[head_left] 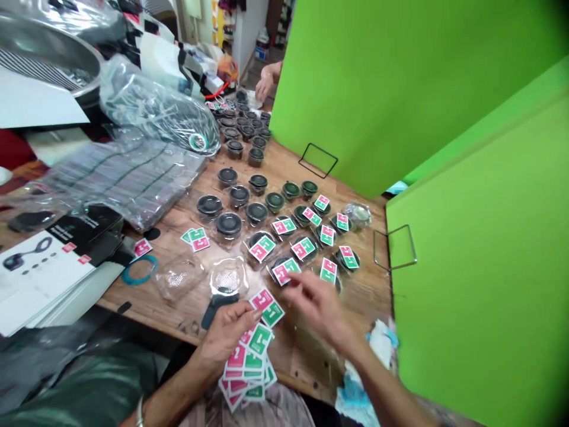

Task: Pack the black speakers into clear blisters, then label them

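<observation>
My left hand (pixel 231 332) pinches a small red-and-green printed card (pixel 267 307) between thumb and fingers. Below it, a fanned bunch of similar cards (pixel 249 362) overlaps my lap; whether the hand also grips these I cannot tell. My right hand (pixel 315 302) is blurred, fingers bent, just below a card (pixel 285 271) lying on a black-lidded container. What, if anything, its fingers hold is not clear. Several small clear containers with black lids (pixel 229 224) stand in rows on the wooden table (pixel 284 154), and those nearest my right hand carry cards on top.
Empty clear plastic shells (pixel 180 277), a blue ring (pixel 139 270) and loose cards (pixel 198 238) lie at left. A plastic-wrapped stack (pixel 133 178) and a metal bowl (pixel 53 47) sit beyond. Green panels (pixel 355 89) border the right. Another person's hand (pixel 265 83) is at the far end.
</observation>
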### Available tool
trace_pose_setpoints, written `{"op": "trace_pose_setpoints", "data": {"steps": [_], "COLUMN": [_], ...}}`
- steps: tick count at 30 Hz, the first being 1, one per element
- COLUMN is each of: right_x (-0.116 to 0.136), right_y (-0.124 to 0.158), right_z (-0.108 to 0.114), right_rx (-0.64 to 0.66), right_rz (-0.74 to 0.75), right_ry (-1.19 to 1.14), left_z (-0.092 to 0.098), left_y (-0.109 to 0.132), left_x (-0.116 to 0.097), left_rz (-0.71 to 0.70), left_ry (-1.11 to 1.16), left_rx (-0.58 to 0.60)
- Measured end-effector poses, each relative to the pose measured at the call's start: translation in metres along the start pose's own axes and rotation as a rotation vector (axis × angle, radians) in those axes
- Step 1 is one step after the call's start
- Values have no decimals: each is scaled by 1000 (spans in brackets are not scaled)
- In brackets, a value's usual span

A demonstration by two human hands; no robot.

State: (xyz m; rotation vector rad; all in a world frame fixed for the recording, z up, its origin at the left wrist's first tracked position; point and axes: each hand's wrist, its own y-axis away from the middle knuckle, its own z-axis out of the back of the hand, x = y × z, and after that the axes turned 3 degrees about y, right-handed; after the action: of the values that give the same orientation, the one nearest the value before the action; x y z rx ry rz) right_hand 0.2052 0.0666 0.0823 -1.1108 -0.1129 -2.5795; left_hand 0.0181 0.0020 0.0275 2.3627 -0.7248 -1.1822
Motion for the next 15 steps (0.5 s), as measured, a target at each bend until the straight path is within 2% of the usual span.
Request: {"op": "trace_pose_setpoints", "data": {"steps": [2, 3, 5, 9, 12, 15], "right_x": [11, 13, 12, 4, -3, -13], "right_y": [23, 26, 16, -49, -113, -168], "right_z": [-21, -27, -28, -4, 4, -2], "right_rx": [127, 135, 45, -202, -251, -265], "right_rz": [9, -11, -69, -92, -74, -104], "right_ry": [-49, -65, -76, 106, 241, 309], "left_z": [1, 2, 3, 3, 0, 0], "left_y": [1, 1, 1, 0, 0, 1], "left_x": [1, 2, 4, 5, 3, 2], "left_rz": [-18, -32, -51, -33, -26, -28], "left_ry": [-10, -16, -28, -9, 10, 19], "left_rx": [3, -1, -9, -15, -27, -39]}}
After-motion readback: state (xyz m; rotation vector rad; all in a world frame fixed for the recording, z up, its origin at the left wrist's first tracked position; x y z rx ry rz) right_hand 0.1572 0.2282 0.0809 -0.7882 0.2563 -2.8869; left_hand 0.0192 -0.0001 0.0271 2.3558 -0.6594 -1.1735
